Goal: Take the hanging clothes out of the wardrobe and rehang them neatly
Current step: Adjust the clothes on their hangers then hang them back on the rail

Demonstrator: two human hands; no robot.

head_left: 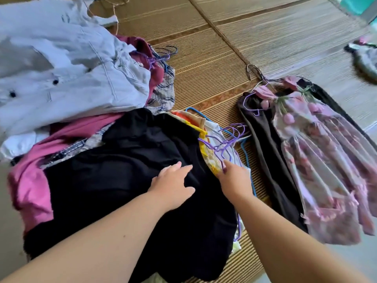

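A pile of clothes on hangers lies on a woven mat. On top in front is a black garment (126,160). My left hand (173,183) rests flat on it with fingers spread. My right hand (234,177) reaches to the black garment's right edge, its fingertips at a bunch of purple wire hangers (228,139) and a yellow-trimmed cloth (206,139); whether it grips them is hidden. A pale blue-white shirt (67,68) covers the pile's far left, with pink (30,186) and maroon (157,72) garments under it.
To the right lie a pink floral dress (326,160) and a dark brown garment (271,160) on hangers. A small grey and pink item (365,58) lies at the far right. The woven mat (224,48) stretches behind; bare floor shows at the bottom right.
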